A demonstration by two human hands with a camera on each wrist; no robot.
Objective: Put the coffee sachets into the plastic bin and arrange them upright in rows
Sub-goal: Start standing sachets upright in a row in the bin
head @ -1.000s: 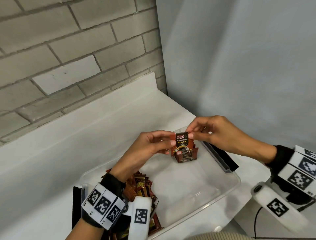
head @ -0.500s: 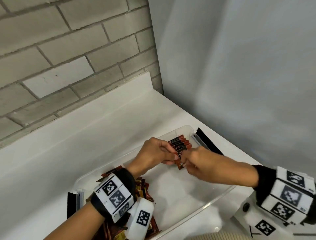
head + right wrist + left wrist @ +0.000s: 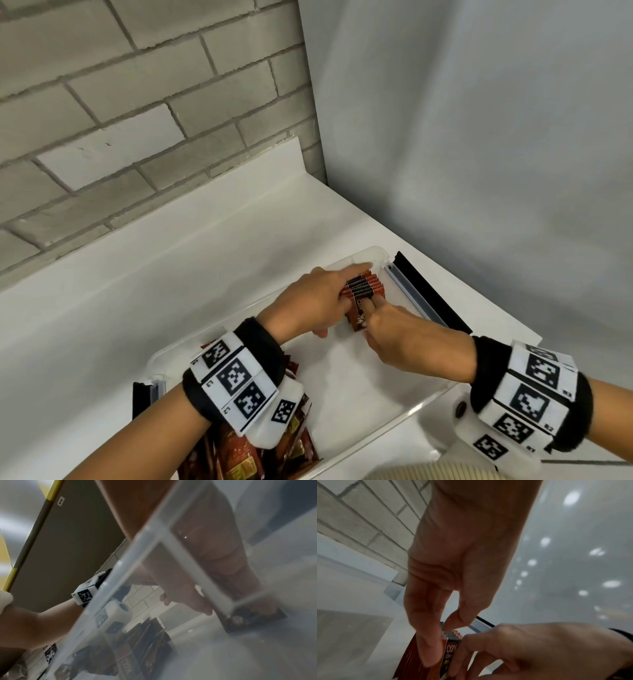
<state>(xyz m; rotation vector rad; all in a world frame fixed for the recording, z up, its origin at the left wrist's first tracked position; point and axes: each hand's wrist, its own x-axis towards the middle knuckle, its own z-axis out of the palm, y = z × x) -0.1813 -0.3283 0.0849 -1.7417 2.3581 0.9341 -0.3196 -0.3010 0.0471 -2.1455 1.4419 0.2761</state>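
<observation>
sachet (image 3: 359, 310) lowered | joined row (image 3: 363, 287) in bin (image 3: 376, 404) | both hands down

Black wristbands (image 3: 260, 346) on both wrists carry white blocks printed with black square markers (image 3: 234, 378); white camera housings (image 3: 277, 416) hang beneath.

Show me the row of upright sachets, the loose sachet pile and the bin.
Row of upright red-brown coffee sachets (image 3: 363, 285), head view, top edges.
Loose red-brown sachet pile (image 3: 239, 459), head view, top packet.
Clear plastic bin (image 3: 376, 253), head view, far rim.
</observation>
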